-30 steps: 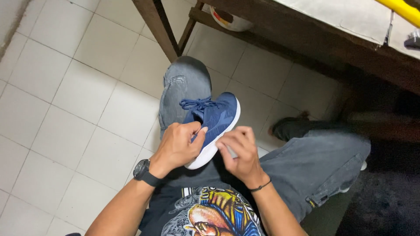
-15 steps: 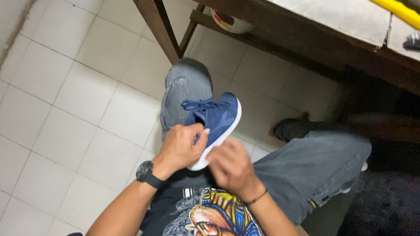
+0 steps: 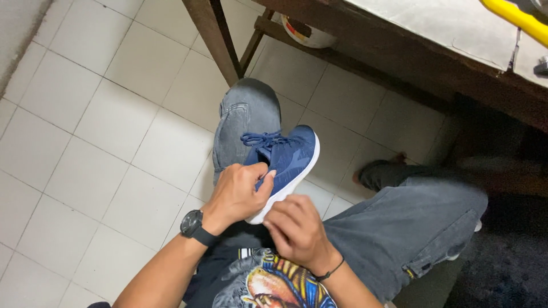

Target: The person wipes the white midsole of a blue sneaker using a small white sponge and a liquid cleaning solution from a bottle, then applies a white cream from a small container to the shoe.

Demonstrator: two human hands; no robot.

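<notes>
The left hand (image 3: 238, 193) has its grip closed on the heel collar of a navy blue sneaker (image 3: 283, 162) with a white sole, which lies across the raised knee in grey jeans (image 3: 246, 117), toe pointing away and the laces (image 3: 261, 138) loose just beyond the fingers. The right hand (image 3: 295, 229) sits just beside that grip, near the sole's heel end, fingers curled narrow; whether it pinches anything I cannot tell. To seat the shoe well, I judge the left grip should keep the collar spread and firm while the right steadies the sole from below, so the heel does not fold the back rim inward. Pull along the line of the foot, not sideways. A black watch (image 3: 192, 223) rides the left wrist; a wooden desk (image 3: 365, 40) stands well beyond, above the tiled floor (image 3: 85, 125).
</notes>
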